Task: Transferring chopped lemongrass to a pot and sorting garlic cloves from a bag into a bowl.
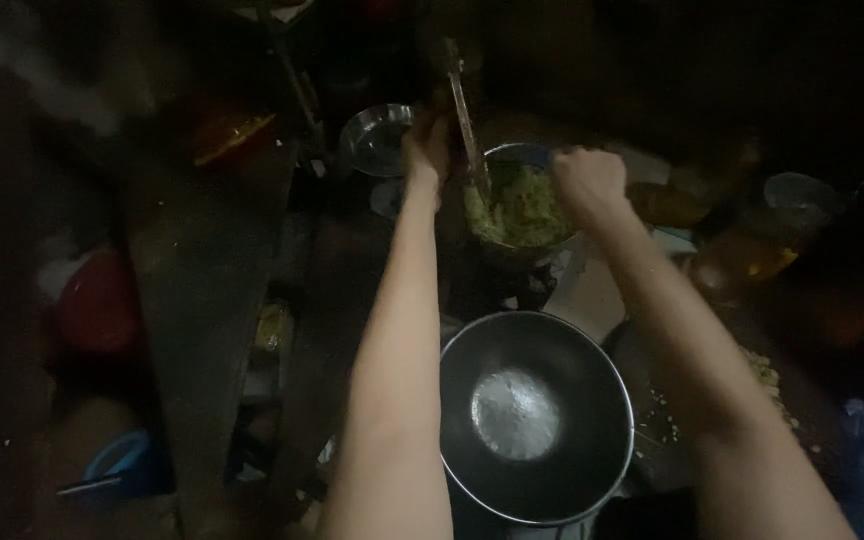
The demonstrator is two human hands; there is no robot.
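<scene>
left hand (425, 150) closed on stiff ladle (467, 120); right hand (589, 183) gripping rim of pot (512, 160). soft mash likely heavy; hold rim firmly.

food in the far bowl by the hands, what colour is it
Pale yellow-green food, seen in the head view.

- Lay nearest, between the two forearms: a wide metal bowl (537, 415).
- Stood just beyond it, farther away: a pot (520, 205) with chopped food inside.
- Rested at the pot's left rim: left hand (426, 150), beside a long utensil (467, 115) stuck in the food.
- Rested on the pot's right rim: right hand (589, 182).
- Sat left of the pot, behind the left hand: a small metal dish (376, 138).
- Stood well right of the pot: a jar (752, 255).
</scene>
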